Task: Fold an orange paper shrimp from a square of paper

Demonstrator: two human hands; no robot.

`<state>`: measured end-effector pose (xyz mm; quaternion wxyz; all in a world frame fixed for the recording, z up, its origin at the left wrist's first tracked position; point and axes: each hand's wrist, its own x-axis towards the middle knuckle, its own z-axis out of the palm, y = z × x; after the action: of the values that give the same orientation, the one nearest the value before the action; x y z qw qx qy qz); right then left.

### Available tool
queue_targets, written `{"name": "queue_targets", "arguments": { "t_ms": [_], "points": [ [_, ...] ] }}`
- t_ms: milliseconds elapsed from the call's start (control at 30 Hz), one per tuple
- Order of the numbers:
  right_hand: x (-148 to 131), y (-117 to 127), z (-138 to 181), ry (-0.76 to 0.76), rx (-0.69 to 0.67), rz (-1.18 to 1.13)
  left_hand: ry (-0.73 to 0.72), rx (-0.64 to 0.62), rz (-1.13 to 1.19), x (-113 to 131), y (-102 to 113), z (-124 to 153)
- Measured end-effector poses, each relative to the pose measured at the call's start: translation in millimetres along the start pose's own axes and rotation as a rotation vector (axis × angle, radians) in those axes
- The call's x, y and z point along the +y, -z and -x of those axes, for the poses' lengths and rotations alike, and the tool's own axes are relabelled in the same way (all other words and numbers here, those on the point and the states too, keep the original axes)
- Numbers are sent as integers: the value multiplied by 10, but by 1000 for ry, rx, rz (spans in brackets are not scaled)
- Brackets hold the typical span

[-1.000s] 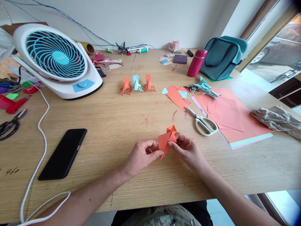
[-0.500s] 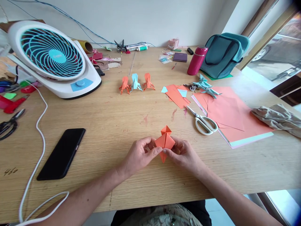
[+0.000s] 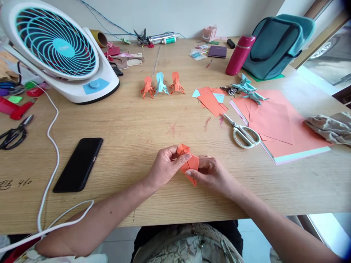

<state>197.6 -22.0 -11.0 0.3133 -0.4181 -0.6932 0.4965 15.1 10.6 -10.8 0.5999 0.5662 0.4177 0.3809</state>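
An orange folded paper piece [image 3: 193,163] is held between my two hands, just above the front part of the table. My left hand [image 3: 168,163] pinches its upper left side, with the thumb lying across the folds. On the lower right edge, my right hand [image 3: 215,174] grips the paper between thumb and fingers. The fingertips behind the paper are partly hidden. Beyond the hands stand three finished paper figures: an orange one [image 3: 147,87], a light blue one [image 3: 161,84] and another orange one [image 3: 177,82].
White-handled scissors [image 3: 245,136] lie right of my hands, beside orange paper sheets [image 3: 274,120]. A black phone [image 3: 78,165] and a white cable [image 3: 51,142] are on the left. Farther back stand a fan [image 3: 63,51], a pink bottle [image 3: 240,54] and a teal bag [image 3: 274,47].
The paper has turned so its top leans left. My left hand has shifted up along it, its thumb now over the upper folds. The camera view has tilted slightly down.
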Motion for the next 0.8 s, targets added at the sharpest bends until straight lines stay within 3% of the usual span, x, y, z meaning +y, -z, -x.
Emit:
{"name": "queue_targets", "arguments": {
  "t_ms": [200,633,800],
  "points": [
    [25,12,9,-54,-41,-128,149,61,195,-2,-53,-8],
    [61,56,24,-56,-27,-71,158,153,224,62,32,-146],
    [80,39,18,3,24,-32,211,116,224,109,44,-240]
  ]
}}
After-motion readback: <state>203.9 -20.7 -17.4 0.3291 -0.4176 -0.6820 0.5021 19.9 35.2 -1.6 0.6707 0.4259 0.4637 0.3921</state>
